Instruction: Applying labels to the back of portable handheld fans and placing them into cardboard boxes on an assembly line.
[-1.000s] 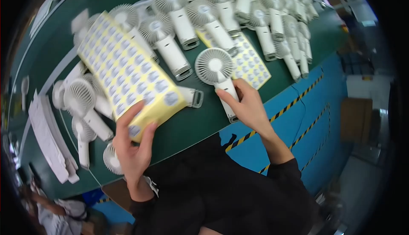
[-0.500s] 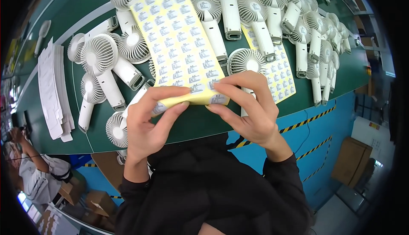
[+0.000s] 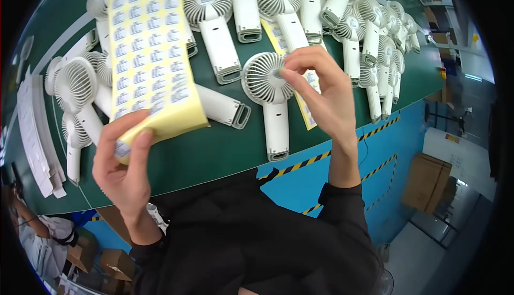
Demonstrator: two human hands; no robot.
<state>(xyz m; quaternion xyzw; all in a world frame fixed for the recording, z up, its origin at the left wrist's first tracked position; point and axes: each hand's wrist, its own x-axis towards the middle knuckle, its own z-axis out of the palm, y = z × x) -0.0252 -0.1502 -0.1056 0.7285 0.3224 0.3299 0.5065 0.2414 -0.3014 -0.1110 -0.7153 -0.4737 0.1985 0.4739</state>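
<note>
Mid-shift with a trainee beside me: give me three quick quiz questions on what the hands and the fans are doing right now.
1. True or false: the left hand grips the yellow sticker sheet at its lower corner.
2. Where do the right hand fingertips pinch?
A. over the grille of the nearest white handheld fan
B. on the striped table edge
C. on a cardboard box
3. Fill in: the fans lie on a ____ table.

Key: 1 true; 2 A; 3 green.
</note>
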